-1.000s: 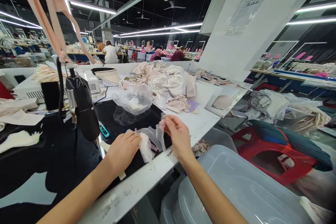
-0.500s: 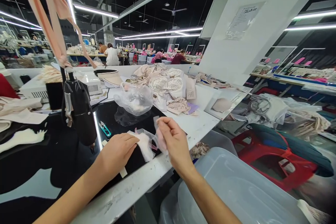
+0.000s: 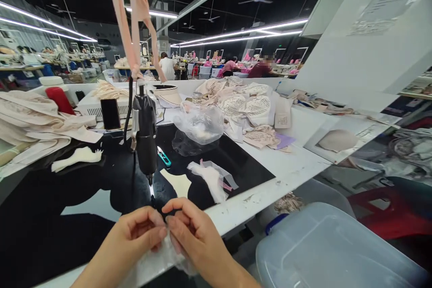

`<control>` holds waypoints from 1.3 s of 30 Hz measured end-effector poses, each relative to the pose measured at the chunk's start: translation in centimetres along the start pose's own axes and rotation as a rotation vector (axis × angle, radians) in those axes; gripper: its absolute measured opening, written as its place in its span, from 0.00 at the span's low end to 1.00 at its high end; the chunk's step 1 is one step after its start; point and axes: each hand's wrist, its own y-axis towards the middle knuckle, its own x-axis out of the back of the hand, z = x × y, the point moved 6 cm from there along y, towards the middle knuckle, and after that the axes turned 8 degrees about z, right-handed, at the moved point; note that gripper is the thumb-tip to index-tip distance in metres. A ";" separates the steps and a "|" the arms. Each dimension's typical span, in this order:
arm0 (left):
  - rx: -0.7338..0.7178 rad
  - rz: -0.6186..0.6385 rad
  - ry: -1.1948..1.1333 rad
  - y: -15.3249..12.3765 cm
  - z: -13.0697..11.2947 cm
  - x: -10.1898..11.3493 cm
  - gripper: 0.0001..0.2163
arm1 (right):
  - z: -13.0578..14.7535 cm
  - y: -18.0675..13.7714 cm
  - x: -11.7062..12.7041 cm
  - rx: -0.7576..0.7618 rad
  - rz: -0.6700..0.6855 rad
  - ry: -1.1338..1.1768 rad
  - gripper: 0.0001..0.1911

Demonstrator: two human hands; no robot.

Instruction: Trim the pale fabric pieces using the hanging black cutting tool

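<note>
The left hand [image 3: 135, 240] and right hand [image 3: 199, 238] are pinching translucent material [image 3: 158, 255] in their grip, near the tabletop [image 3: 248, 200].

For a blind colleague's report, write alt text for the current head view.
A person's left hand and right hand are together at the near edge of a table, holding thin translucent material. Beyond them, a black tool hangs from peach fabric strips over a black surface, near teal snips, with beige fabric piled behind.
</note>
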 end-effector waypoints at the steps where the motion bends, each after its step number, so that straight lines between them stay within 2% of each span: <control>1: 0.012 -0.033 0.000 -0.8 0.1 0.5 0.17 | -0.5 -0.2 -0.4 -0.032 0.023 0.048 0.19; 4: 0.058 -0.154 0.019 -3.0 0.2 2.1 0.18 | -2.2 -0.9 -1.1 -0.187 0.094 0.156 0.25; 8: 0.085 -0.280 0.026 -5.1 0.4 3.8 0.20 | -4.0 -2.1 -1.1 -0.335 0.108 0.189 0.21; 13: 0.117 -0.300 -0.022 -6.2 1.7 4.9 0.20 | -4.6 -2.8 -1.2 -0.431 0.055 0.206 0.19; 18: 0.160 -0.310 -0.118 -6.6 2.4 5.2 0.23 | -3.9 -2.8 -1.4 -0.487 0.018 0.227 0.22; 22: 0.133 -0.332 -0.181 -6.6 2.2 5.3 0.27 | -3.0 -2.6 -1.5 -0.502 0.011 0.230 0.24; 30: 0.152 -0.372 -0.326 -7.5 1.6 5.3 0.25 | -2.7 -1.9 -3.0 -0.549 0.066 0.356 0.26; 33: 0.114 -0.398 -0.324 -7.6 1.2 5.4 0.25 | -2.5 -1.7 -3.6 -0.529 0.125 0.350 0.25; 37: 0.056 -0.412 -0.177 -7.9 0.3 5.7 0.24 | -2.2 -1.7 -4.3 -0.542 0.305 0.109 0.15; 39: -0.033 -0.408 -0.108 -8.2 -0.4 5.8 0.23 | -2.0 -1.4 -4.0 -0.495 0.343 0.043 0.11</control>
